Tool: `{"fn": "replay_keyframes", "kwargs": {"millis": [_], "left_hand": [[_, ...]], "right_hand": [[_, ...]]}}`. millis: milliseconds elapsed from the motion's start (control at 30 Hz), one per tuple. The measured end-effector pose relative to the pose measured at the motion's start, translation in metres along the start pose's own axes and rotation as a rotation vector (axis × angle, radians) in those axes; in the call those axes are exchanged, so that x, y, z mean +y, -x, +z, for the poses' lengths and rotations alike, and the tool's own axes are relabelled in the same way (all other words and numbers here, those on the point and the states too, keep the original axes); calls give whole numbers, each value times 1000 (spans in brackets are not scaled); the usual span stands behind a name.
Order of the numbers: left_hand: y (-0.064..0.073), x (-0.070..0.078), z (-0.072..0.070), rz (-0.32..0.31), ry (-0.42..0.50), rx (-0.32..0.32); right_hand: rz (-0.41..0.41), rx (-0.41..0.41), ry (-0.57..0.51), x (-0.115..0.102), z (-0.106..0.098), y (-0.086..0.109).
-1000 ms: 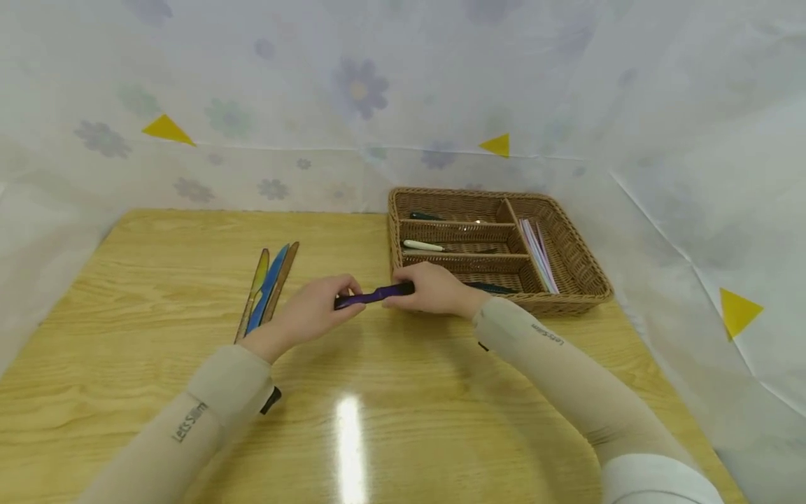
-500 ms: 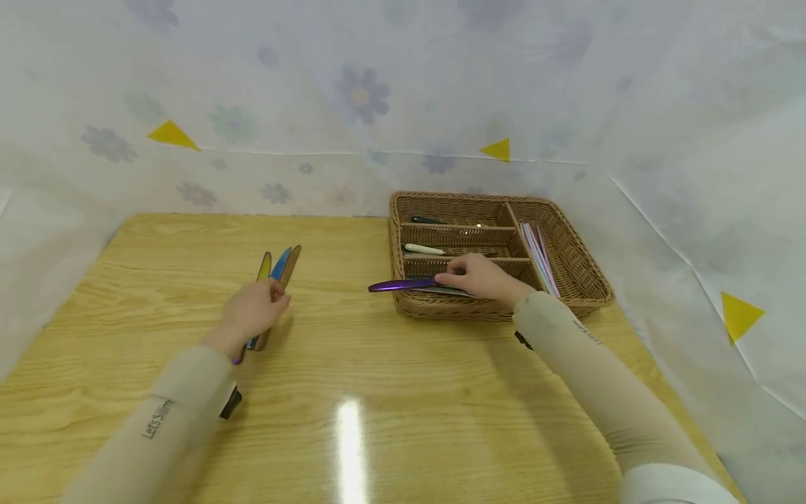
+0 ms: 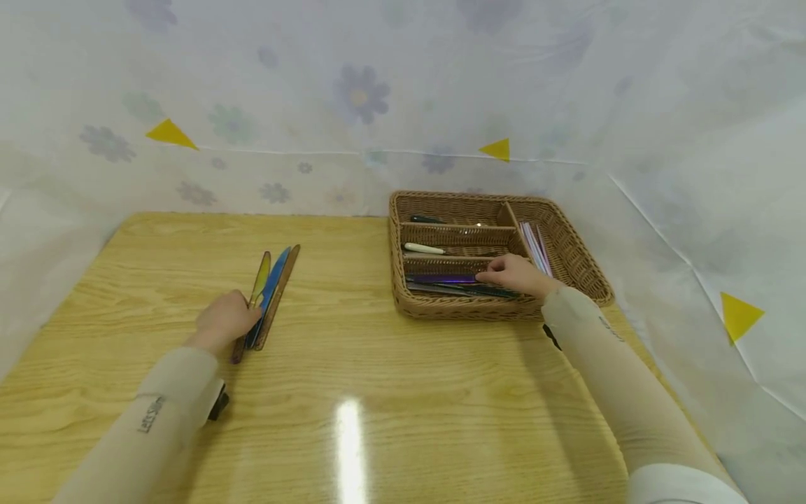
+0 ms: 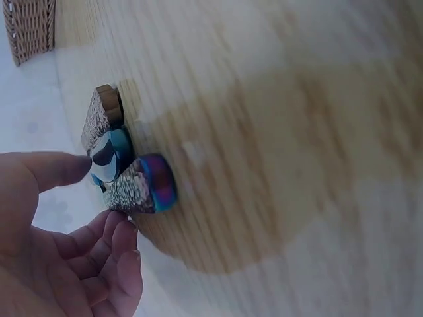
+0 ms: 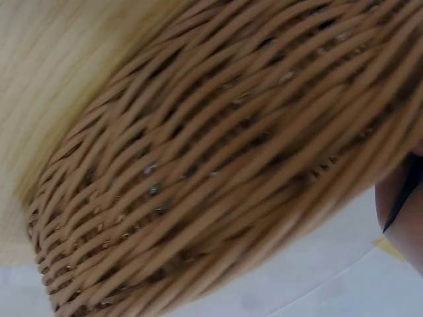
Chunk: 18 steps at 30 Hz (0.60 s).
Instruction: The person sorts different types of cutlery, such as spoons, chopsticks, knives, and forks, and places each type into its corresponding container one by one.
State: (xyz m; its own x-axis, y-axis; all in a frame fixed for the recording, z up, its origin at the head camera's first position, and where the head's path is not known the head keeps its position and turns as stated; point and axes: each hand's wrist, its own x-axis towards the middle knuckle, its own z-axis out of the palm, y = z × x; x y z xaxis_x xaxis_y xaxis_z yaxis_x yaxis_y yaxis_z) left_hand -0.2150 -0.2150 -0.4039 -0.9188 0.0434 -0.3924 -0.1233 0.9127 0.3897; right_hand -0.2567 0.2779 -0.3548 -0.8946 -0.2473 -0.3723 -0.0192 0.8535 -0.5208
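Note:
In the front compartment of the wicker basket (image 3: pixel 409 304), my right hand (image 3: pixel 518 276) pinches one end of a purple table knife (image 3: pixel 443 278), which lies along the compartment beside darker cutlery. The right wrist view shows mostly the basket's woven side. To the left, three table knives lie side by side on the table. My left hand (image 3: pixel 223 320) has its thumb and curled fingers around the leftmost knife (image 3: pixel 262 267), yellow-bladed with a purple handle end. The blue knife (image 3: pixel 276 273) and the copper-brown knife (image 3: pixel 285 280) lie just right of it; their textured handles show in the left wrist view.
In the basket's other compartments sit a white-handled utensil (image 3: pixel 423 248), a dark-handled one (image 3: pixel 425 219) and several pastel sticks (image 3: pixel 534 245). Wood-grain table (image 3: pixel 378 434) spans the space between the knives and basket. A patterned white sheet (image 3: pixel 283 91) hangs behind.
My right hand has taken the purple knife from between both hands and moved it right, down into the front compartment. My left hand has let go of it and moved left to the knives.

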Motion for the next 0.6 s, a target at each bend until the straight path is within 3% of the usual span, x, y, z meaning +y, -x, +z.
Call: {"fn": "replay_keyframes", "kwargs": {"millis": [200,367,600], "left_hand": [[-1,-2,-2,61,0,35],[2,-4,-6,100,-24,24],[5,-1,-6,79,-25,18]], "right_hand": [[-7,-65,34,5,6,-3],[11,-86,113,3,12,-7],[34,-121,181,1,13,-11]]}}
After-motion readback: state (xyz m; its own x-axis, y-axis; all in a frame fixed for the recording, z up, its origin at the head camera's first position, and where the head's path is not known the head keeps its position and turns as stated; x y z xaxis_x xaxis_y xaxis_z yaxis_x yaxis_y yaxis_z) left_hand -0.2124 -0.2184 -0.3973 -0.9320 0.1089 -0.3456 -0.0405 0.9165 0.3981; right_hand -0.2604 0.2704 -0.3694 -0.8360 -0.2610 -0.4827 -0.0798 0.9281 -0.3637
